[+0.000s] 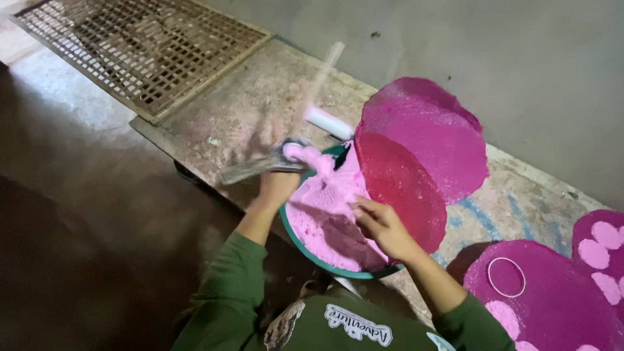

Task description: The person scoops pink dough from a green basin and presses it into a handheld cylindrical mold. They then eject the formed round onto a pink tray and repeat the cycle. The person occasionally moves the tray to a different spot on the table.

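Observation:
A teal round basin [305, 247] sits in front of me, full of pink powder [325, 208]. My left hand [278, 182] is closed on a blurred metal scoop [266, 166] at the basin's far left rim, with a lump of pink powder on it. My right hand [383, 224] rests on the powder near the right side of the basin, its fingers curled over the pink stuff. A white tube-like handle [328, 122] lies just beyond the basin.
Round magenta and red sheets [422, 149] lean over the basin's right side. A magenta mat with pale pink patches and a white ring [507, 276] lies at the right. A metal grate [143, 45] covers the floor at the upper left. A grey wall stands behind.

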Demonstrator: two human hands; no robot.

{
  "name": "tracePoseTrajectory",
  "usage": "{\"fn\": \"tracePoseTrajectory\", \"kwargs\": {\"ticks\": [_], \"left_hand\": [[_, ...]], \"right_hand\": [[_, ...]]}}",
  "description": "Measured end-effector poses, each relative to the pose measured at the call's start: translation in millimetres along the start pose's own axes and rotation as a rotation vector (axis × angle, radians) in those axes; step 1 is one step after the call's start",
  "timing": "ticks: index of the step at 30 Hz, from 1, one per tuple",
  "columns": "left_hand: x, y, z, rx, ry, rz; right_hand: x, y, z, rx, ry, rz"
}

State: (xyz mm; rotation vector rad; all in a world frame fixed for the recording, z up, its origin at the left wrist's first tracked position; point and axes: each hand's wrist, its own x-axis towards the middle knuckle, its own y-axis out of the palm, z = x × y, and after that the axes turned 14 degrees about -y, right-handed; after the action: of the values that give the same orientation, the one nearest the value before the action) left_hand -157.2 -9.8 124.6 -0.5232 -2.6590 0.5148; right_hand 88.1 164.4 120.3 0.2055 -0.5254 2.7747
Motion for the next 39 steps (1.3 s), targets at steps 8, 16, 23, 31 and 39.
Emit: {"fn": "tracePoseTrajectory", "kwargs": {"ticks": [8,16,23,31,39], "left_hand": [[-28,15,46,-0.991,-0.243,0.814],[-158,94,-86,-0.737,-1.082,1.746],[-142,50,-206,0.11,0.316,1.293],[-215,70,-244,-0.014,0.066,1.641],[-214,170,-226,-0.158,0.173,1.756]], "right_hand": [[14,-32,20,-0.578,-0.52,0.008],[-75,-59,142,0.874,-0.614,-0.419],[-171,-99,198,-0.11,-0.86,-0.278],[-258,-74,185,-0.505,-0.723,-0.205],[-385,-127,101,0.585,0.229,-0.176]]}}
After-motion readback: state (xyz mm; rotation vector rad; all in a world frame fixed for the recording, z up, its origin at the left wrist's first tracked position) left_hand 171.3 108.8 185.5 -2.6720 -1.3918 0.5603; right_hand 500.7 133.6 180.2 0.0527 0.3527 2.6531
